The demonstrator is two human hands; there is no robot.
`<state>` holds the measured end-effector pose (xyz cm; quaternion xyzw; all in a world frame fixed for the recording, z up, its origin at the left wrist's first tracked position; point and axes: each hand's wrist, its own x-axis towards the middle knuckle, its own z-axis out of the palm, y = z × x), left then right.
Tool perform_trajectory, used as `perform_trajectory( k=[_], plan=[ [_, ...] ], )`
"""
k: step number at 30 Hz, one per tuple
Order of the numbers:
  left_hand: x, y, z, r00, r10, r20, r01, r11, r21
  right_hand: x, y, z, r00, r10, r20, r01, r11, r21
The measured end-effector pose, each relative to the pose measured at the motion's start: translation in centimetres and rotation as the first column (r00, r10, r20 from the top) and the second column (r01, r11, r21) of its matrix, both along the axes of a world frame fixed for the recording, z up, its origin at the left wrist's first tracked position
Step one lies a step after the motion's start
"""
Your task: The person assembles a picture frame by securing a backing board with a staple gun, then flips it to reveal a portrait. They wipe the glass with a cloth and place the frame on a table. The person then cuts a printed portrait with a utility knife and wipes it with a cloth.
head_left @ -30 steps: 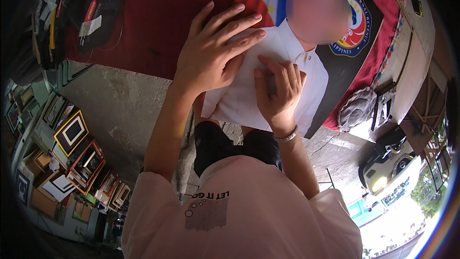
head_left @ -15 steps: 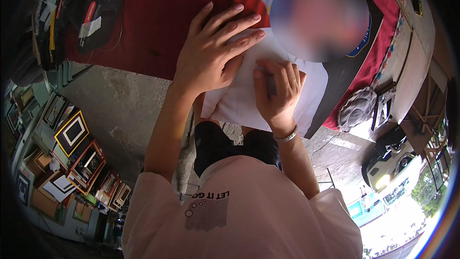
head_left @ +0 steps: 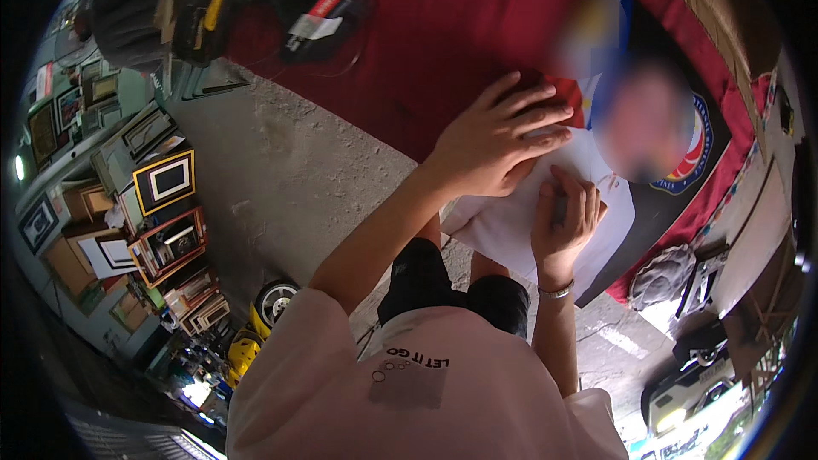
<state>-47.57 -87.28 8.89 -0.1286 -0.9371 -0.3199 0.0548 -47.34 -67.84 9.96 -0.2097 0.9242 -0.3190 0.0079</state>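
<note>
A large portrait print [head_left: 622, 251] lies at the near edge of a dark red cloth [head_left: 460, 25]. It shows a flag, a dark background, a round seal [head_left: 688, 153] and a wide white area [head_left: 511, 220]. Its head area is blurred. My left hand [head_left: 511, 136] is open, fingers spread across the print's left side by the red part of the flag. To its right, my right hand [head_left: 571, 217] rests over the white area with fingers curled toward the thumb. A dark patch shows inside that curl; I cannot tell whether it is an object or shadow.
A black case with a red label [head_left: 319, 25] and several tools [head_left: 217, 4] lie at the far left of the cloth. Picture frames [head_left: 164, 183] are stacked along the left wall. A grey cap [head_left: 663, 277] sits past the right edge. A vehicle [head_left: 690, 388] stands at lower right.
My view has turned, so the print and both hands appear farther right and lower. Both hands keep nearly the same places on the print. A yellow wheeled vehicle has come into view at lower left.
</note>
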Motion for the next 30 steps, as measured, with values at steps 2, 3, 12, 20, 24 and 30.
perform_trajectory(
  k=[2, 3, 12, 20, 24, 30],
  plan=[
    [0.1, -0.4, 0.2, 1.000, 0.006, 0.005, -0.006, 1.000, 0.004, 0.0, -0.4, 0.0, 1.000, 0.009, 0.000, -0.009, 1.000, -0.017],
    [0.1, -0.5, 0.1, 1.000, 0.000, 0.003, 0.000, 1.000, 0.016, 0.0, -0.5, -0.1, 1.000, 0.006, -0.005, -0.006, 1.000, -0.016],
    [0.1, -0.9, 0.2, 1.000, -0.025, 0.019, 0.024, 0.997, 0.069, -0.1, -0.7, 0.1, 1.000, 0.003, 0.005, -0.003, 1.000, -0.024],
    [-1.2, -1.3, 1.2, 0.987, -0.115, 0.111, 0.098, 0.985, 0.145, 1.2, 2.2, -2.9, 0.901, -0.314, 0.300, 0.423, 0.790, -0.444],
    [-0.7, -2.0, 0.5, 0.992, -0.101, 0.074, 0.091, 0.987, 0.135, 0.1, -0.2, 1.0, 0.802, -0.468, 0.371, 0.596, 0.575, -0.561],
    [-0.9, -1.6, 0.8, 0.989, -0.119, 0.084, 0.115, 0.992, 0.056, 7.4, -0.5, 1.7, 0.832, -0.514, 0.208, 0.554, 0.763, -0.333]
  ],
)
